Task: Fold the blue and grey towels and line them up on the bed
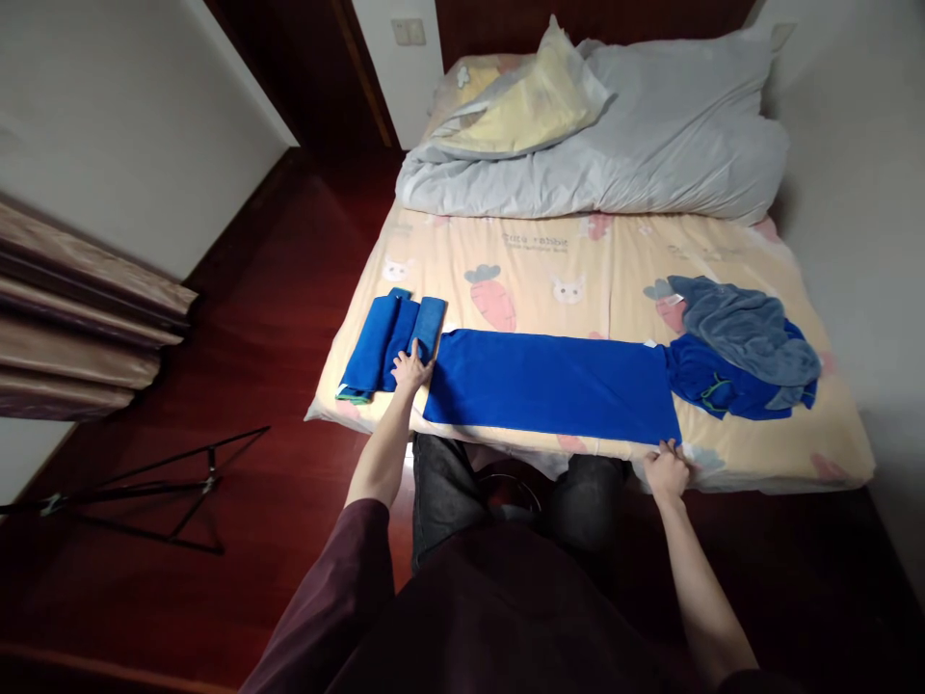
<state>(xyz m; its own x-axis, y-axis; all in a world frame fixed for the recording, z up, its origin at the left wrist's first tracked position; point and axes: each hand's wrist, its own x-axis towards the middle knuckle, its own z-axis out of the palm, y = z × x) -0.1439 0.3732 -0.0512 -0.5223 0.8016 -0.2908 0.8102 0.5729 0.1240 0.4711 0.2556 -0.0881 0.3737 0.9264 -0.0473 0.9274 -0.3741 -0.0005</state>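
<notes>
A long blue towel [549, 386] lies spread flat along the front edge of the bed. At its near right corner, my right hand [666, 470] has its fingers closed on the towel's edge. My left hand [411, 368] rests with fingers apart between the towel's left end and a group of folded blue towels [376, 342]. Its index finger points forward over the nearest folded towel [429, 323]. To the right, a loose heap holds a grey-blue towel [744, 328] on top of crumpled blue cloth [698, 381], which meets the flat towel's right end.
A printed sheet [535, 280] covers the bed. Toward the headboard lie a rolled grey quilt [672, 125] and a yellow pillow [535, 106]. A black tripod [145, 492] stands on the red floor at left, below a curtain [79, 318]. My knees touch the bed's front side.
</notes>
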